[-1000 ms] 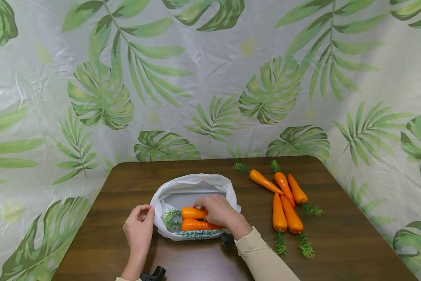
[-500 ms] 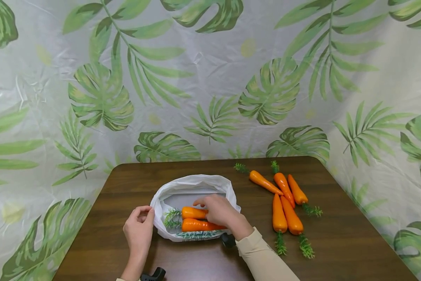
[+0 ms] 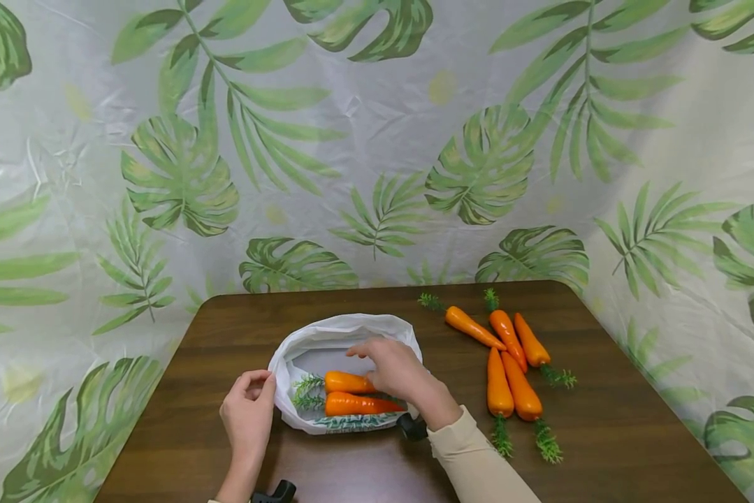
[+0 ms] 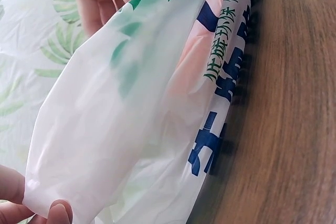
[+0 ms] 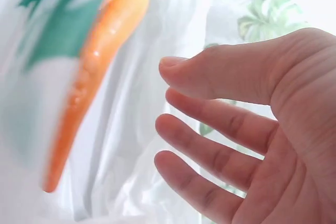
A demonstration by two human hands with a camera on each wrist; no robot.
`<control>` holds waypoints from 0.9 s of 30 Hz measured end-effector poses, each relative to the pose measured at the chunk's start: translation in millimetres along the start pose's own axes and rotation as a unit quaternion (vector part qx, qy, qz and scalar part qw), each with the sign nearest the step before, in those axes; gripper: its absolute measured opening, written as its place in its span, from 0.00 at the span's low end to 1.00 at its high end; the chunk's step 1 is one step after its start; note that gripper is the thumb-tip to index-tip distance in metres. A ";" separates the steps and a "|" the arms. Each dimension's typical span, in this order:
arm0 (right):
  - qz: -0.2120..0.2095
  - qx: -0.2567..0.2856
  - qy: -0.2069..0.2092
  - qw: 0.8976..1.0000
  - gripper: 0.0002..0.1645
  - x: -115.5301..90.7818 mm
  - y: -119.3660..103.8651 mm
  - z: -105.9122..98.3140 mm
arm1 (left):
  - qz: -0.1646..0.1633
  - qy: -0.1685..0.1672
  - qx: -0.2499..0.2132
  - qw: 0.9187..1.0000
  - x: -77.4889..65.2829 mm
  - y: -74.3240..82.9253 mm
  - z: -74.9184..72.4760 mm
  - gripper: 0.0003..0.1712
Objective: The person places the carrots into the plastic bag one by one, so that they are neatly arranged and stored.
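Observation:
A white plastic bag (image 3: 351, 321) with green and blue print lies with its mouth spread wide on the table. My left hand (image 3: 249, 409) pinches its left rim; in the left wrist view the thumb and fingertips (image 4: 59, 214) grip the thin plastic. Inside, two orange carrots with green tops lie side by side: a nearer carrot (image 3: 358, 404) and a farther carrot (image 3: 345, 381), whose tip is hidden behind my right hand (image 3: 395, 370). That hand hovers over the bag's right side. Seen from the right wrist, its fingers (image 5: 210, 156) are loosely extended, holding nothing, apart from a carrot (image 5: 97, 51).
Several more carrots lie in a cluster on the right of the brown wooden table (image 3: 603, 433), including one carrot (image 3: 499, 384) nearest the bag. A leaf-patterned curtain (image 3: 377, 140) hangs behind the table's far edge.
My right hand has let go of the farther carrot and lifted slightly up and to the right, its fingers spreading. The left hand stays at the bag's rim.

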State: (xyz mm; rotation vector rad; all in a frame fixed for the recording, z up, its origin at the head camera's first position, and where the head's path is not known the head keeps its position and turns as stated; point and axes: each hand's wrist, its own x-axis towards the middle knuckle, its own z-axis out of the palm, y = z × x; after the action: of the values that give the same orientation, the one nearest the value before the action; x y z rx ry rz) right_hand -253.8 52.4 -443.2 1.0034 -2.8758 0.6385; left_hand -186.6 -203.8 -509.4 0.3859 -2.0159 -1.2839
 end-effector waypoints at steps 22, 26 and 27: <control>0.053 0.032 0.113 0.992 0.31 -19.1 37.2 -39.1 | -0.008 -0.004 -0.002 1.000 -1.5 0.0 0.1 0.04; 0.079 0.028 0.133 0.988 0.30 -24.0 53.9 -46.8 | -0.007 -0.005 0.001 1.000 -1.7 -0.6 0.2 0.03; 0.085 0.025 0.137 0.987 0.30 -25.1 58.6 -48.3 | -0.007 -0.005 0.002 1.000 -1.7 -0.7 0.3 0.03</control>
State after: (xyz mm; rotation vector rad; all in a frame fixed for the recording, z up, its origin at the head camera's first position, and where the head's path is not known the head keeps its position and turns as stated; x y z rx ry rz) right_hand -274.3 127.5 -424.6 0.6206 -2.7307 0.7938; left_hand -185.7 -203.0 -510.8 0.3965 -2.0279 -1.2941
